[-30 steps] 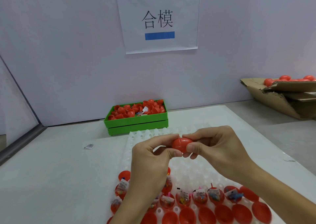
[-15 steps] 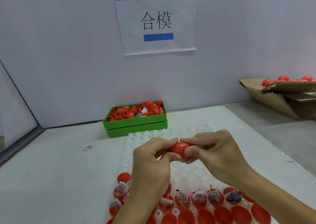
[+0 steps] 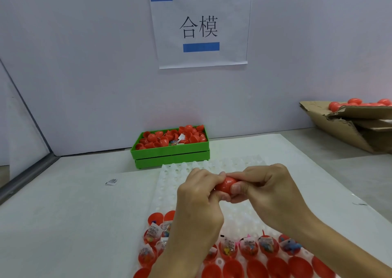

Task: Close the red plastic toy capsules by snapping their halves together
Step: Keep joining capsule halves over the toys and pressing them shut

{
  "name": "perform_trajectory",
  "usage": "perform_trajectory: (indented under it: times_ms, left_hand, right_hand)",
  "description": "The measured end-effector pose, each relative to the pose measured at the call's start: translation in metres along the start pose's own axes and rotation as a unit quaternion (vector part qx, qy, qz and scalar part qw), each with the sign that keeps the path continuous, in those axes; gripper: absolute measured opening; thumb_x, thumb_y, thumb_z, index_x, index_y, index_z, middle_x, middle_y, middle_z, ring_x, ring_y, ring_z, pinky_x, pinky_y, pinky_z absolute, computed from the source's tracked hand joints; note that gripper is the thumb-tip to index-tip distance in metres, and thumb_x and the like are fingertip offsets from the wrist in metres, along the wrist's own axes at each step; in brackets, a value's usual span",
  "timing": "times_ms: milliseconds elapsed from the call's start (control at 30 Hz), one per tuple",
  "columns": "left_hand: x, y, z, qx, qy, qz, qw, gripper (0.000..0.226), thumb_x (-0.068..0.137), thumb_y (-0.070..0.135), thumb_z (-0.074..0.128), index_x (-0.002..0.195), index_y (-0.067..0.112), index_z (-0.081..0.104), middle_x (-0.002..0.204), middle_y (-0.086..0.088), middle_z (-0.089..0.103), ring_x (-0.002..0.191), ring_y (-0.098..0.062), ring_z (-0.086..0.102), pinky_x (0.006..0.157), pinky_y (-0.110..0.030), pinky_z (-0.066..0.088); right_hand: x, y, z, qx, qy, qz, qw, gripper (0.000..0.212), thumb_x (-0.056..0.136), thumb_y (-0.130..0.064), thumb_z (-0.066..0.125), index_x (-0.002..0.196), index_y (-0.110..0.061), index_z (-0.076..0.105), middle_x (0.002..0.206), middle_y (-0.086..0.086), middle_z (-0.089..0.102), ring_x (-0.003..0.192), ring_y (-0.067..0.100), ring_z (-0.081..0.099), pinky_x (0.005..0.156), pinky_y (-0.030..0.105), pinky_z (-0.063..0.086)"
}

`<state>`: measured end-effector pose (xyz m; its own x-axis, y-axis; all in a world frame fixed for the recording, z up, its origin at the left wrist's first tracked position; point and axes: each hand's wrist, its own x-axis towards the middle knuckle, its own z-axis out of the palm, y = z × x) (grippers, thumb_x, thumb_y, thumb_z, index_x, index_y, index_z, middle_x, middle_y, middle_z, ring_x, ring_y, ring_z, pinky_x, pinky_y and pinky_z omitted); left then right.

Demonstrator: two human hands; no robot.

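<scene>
Red capsule [image 3: 225,184] is squeezed between both hands right over the white tray [image 3: 169,171], one end in each. Left hand [image 3: 199,195] has its fingers curled round its end, right hand [image 3: 267,190] pinches the other end with thumb underneath and fingers over the top, so both grips are closed on the capsule. Makes sense for a snap fit: you push the halves straight at each other. I can't tell if the seam has clicked yet, fingers cover most of it.

Below the grip, nearer the person, the tray holds open halves [image 3: 233,269] and ones stuffed with toy packets [image 3: 229,246], probably queued up for lids. Beyond the grip sits a green bin [image 3: 171,152] heaped with loose red shells, likely the lid supply. Off to the right is a cardboard box [image 3: 347,133] with red capsules inside, maybe finished ones.
</scene>
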<state>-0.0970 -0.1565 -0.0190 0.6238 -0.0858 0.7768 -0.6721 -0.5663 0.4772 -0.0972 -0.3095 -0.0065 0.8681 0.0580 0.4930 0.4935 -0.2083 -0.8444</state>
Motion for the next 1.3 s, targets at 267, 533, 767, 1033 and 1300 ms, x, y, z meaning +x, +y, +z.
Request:
perform_trajectory:
  times_ms: [267,533,767,1033,1300]
  left_hand:
    - [0.003,0.004,-0.001,-0.135,-0.074,-0.144,0.978,0.035,0.083,-0.001,0.072,0.088,0.034,0.067,0.084,0.016,0.070,0.087,-0.005,0.067,0.078,-0.014,0.053]
    - [0.003,0.000,-0.003,-0.170,-0.075,-0.160,0.969,0.028,0.088,0.013,0.072,0.106,0.033,0.067,0.097,0.024,0.067,0.099,-0.001,0.064,0.078,-0.010,0.052]
    - [0.003,-0.005,-0.003,-0.206,-0.077,-0.165,0.961,0.030,0.084,0.015,0.075,0.112,0.026,0.071,0.098,0.016,0.072,0.099,-0.007,0.068,0.083,-0.018,0.055]
    - [0.004,-0.013,-0.004,-0.155,-0.060,-0.137,0.977,0.037,0.079,0.002,0.077,0.109,0.022,0.075,0.091,0.023,0.071,0.091,0.007,0.066,0.077,-0.007,0.049]
    - [0.004,-0.014,-0.004,-0.139,-0.060,-0.105,0.983,0.041,0.079,-0.001,0.076,0.109,0.027,0.073,0.093,0.027,0.071,0.093,0.006,0.064,0.079,-0.006,0.048]
  right_hand:
    - [0.008,-0.007,-0.013,0.039,-0.050,0.063,0.996,0.031,0.086,0.006,0.067,0.086,-0.022,0.080,0.079,0.006,0.078,0.068,0.023,0.075,0.064,0.022,0.059]
    - [0.008,-0.006,-0.015,0.057,-0.051,0.104,0.992,0.043,0.073,-0.029,0.070,0.114,-0.016,0.068,0.084,0.002,0.078,0.075,0.021,0.076,0.067,0.019,0.058]
    - [0.007,-0.007,-0.013,0.044,-0.034,0.068,0.996,0.028,0.076,-0.032,0.067,0.098,-0.014,0.072,0.081,0.004,0.077,0.071,0.022,0.075,0.065,0.023,0.059]
    - [0.004,-0.010,-0.011,0.054,-0.051,0.053,0.996,0.038,0.082,0.013,0.067,0.092,-0.023,0.074,0.078,0.002,0.078,0.068,0.022,0.075,0.064,0.020,0.058]
    - [0.005,-0.006,-0.009,0.041,-0.026,0.033,0.998,0.044,0.086,0.017,0.060,0.088,-0.023,0.076,0.074,0.004,0.077,0.062,0.026,0.074,0.060,0.025,0.059]
